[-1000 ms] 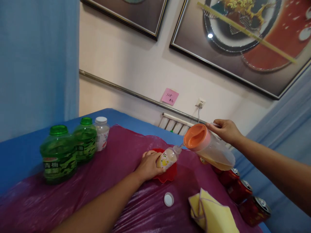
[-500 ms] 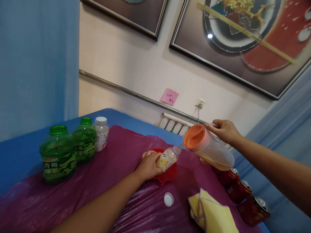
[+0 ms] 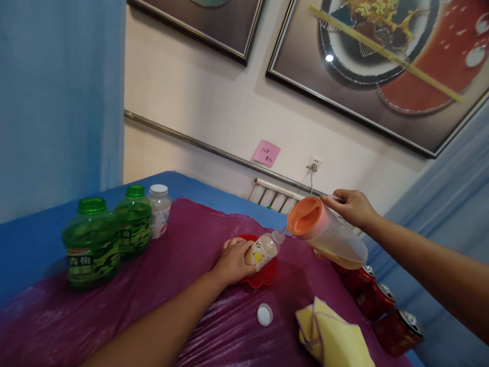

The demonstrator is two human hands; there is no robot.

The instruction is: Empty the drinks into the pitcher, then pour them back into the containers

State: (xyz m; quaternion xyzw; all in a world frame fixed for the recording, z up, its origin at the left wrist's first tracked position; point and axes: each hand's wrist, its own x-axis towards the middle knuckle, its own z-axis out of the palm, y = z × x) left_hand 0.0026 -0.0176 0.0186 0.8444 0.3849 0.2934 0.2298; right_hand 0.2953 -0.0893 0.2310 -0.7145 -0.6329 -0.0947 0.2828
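Observation:
In the head view, my left hand point(image 3: 236, 261) is wrapped round a small clear bottle point(image 3: 265, 250) with a printed label, tilted to the right above a red dish point(image 3: 260, 280). My right hand point(image 3: 353, 206) grips the handle of a clear pitcher point(image 3: 332, 242) with an orange lid point(image 3: 304, 216). The pitcher lies tipped to the left, its spout at the bottle's open mouth, and a thin stream shows between them. Cloudy pale liquid is in both. A white cap point(image 3: 264, 315) rests on the purple sheet point(image 3: 153, 300) below the dish.
Two green bottles point(image 3: 91, 250) and a white-capped bottle point(image 3: 159, 214) stand at the left. A folded yellow cloth point(image 3: 336, 334) lies at the lower right, beside several red cans point(image 3: 399, 331). Behind the blue table point(image 3: 183, 183) are a wall and radiator point(image 3: 275, 193).

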